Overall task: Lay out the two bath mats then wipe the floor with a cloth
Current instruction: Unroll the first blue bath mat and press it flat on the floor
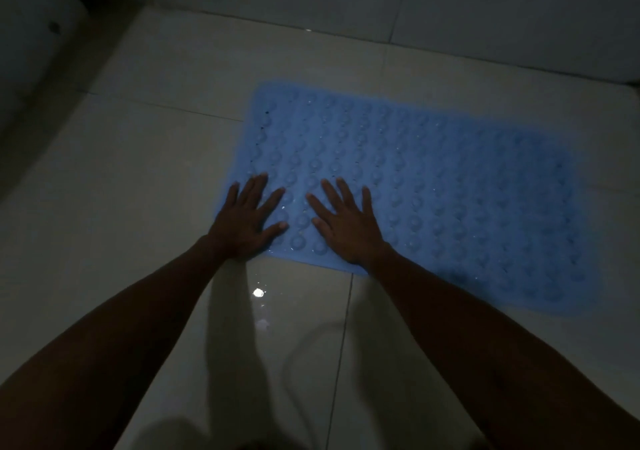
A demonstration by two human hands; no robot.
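Mat [433, 186] one lies flat on the floor [138, 190], left hand [244, 222] and right hand [346, 228] pressing open-palmed; second mat and wiping remain.

Blue bath mat [433, 186] with rows of round bumps, flat on tiled floor

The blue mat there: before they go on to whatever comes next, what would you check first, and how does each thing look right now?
1. Blue mat lies spread flat on the tiled floor: ok.
2. Left hand pressing flat on the mat's near left corner, fingers straight: ok.
3. Right hand pressing flat beside it, holding nothing: ok.
4. Far right end of the mat fully down: cannot tell, too dim and blurred.
5. Second mat laid out: not ok, none in view.
6. Floor dry: not ok, a wet shine shows just before the mat.
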